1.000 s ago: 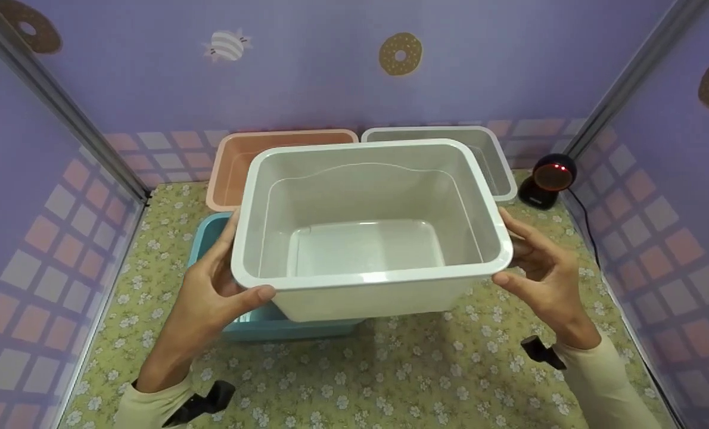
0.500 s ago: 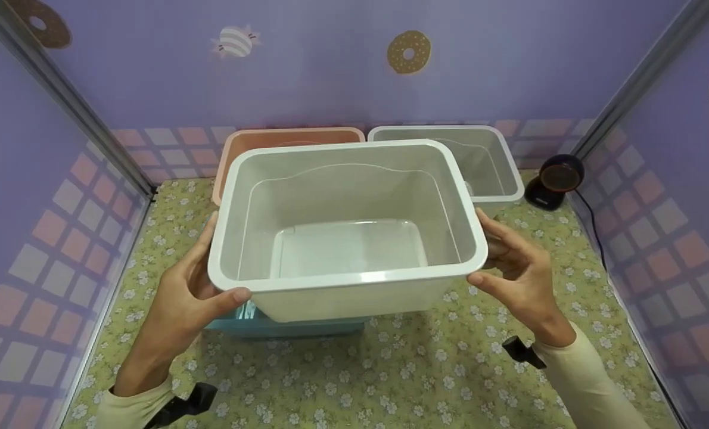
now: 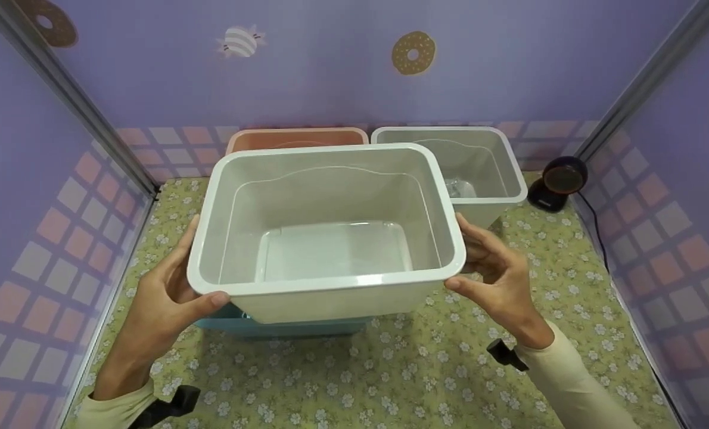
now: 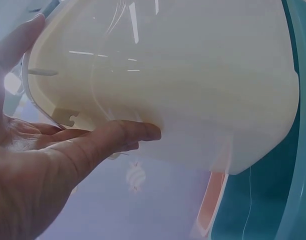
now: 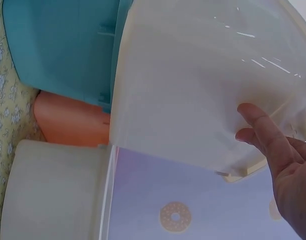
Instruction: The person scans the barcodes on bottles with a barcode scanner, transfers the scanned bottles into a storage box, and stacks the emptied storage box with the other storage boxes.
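A white plastic storage bin (image 3: 330,285) is held up level between both hands, its bare floor showing inside. My left hand (image 3: 152,316) grips its left end, thumb on the near rim corner and fingers against the outer wall. At the opposite end my right hand (image 3: 500,286) holds it the same way, with its fingers (image 5: 265,130) spread on the outer wall in the right wrist view. Beneath the white bin is a teal bin (image 3: 289,328), mostly hidden by it; whether the two touch I cannot tell.
Against the back wall stand an orange bin (image 3: 298,137) and another white bin (image 3: 485,205) with something clear inside. A black scanner on a stand (image 3: 557,182) is at the back right, its cable (image 3: 596,229) running along the right wall. Flowered cloth (image 3: 390,381) covers the table.
Both hands have carried the white bin to the left, over the teal bin. More of the back white bin shows now. The red light on the scanner has gone out.
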Available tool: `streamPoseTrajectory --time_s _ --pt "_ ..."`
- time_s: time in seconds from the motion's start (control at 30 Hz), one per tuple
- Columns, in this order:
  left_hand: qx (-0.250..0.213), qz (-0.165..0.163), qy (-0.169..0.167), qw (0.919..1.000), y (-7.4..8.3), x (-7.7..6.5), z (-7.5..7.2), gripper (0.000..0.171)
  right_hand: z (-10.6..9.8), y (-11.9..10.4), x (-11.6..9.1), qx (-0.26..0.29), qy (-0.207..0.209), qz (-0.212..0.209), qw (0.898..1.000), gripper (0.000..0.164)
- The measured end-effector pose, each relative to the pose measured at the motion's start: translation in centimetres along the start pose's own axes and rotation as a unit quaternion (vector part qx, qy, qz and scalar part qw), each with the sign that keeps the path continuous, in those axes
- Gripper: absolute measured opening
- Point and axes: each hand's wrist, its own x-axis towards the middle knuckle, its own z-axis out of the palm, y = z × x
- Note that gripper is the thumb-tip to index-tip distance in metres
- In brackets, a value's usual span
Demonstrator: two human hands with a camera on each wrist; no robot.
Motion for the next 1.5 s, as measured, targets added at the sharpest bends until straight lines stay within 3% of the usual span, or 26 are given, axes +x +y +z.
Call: streamPoseTrajectory --time_s 0.33,0.6,1.0,1.5 --pt "-0.021 0.02 -0.003 0.9996 -0.5 0.0 -1.8 0.102 1.7 0.4 0.1 -0.008 -0.008 -0.033 0.999 0.085" --pt "-0.026 0.002 0.002 0.9997 -0.8 -0.1 -2.8 0.099 2.9 0.6 0.2 -0.017 -0.005 -0.054 0.998 0.086" --pt "-0.043 0.026 -0.001 0.9988 -1.2 -0.4 -4.6 0.099 4.4 0.8 0.5 -0.017 -0.013 -0.056 0.998 0.084" --pt "-0.054 0.027 -0.005 0.9982 -1.8 -1.1 -6.9 0.1 6.3 0.9 1.0 -0.04 -0.029 -0.056 0.997 0.081"
